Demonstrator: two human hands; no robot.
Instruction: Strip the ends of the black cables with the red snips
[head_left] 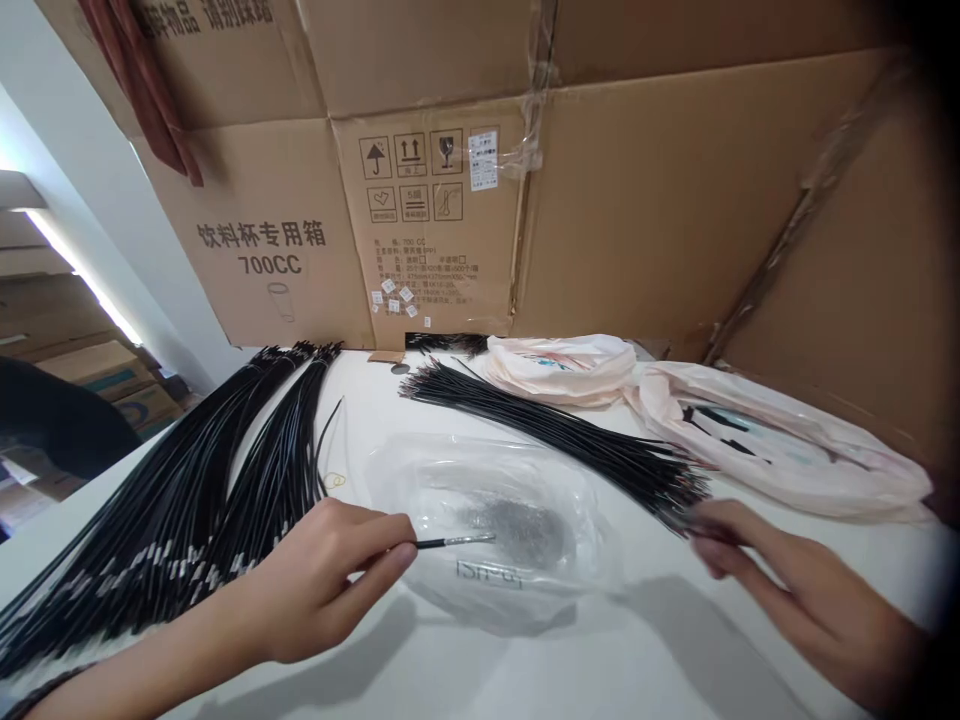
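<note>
Between the thumb and fingers of my left hand [341, 570] is a black cable [431, 544] with a thin silvery end pointing right. That end hovers over an open clear plastic bag [457, 600], which holds a heap of tiny grey pieces [517, 530] too small to make out. At the right, my right hand [757, 560] is closed at the near end of a black cable bundle [555, 420]. Its fingertips pinch what looks like one dark cable end there, slightly blurred. The bundle lies slantwise behind the plastic bag.
Two large bundles of black cables with silvery ends [172, 470] lie at the left. Whitish plastic bags [787, 440] sit at the back right. Tall cardboard walls [675, 200] close off the table's back. A yellowish loop [334, 481] rests near the left bundles.
</note>
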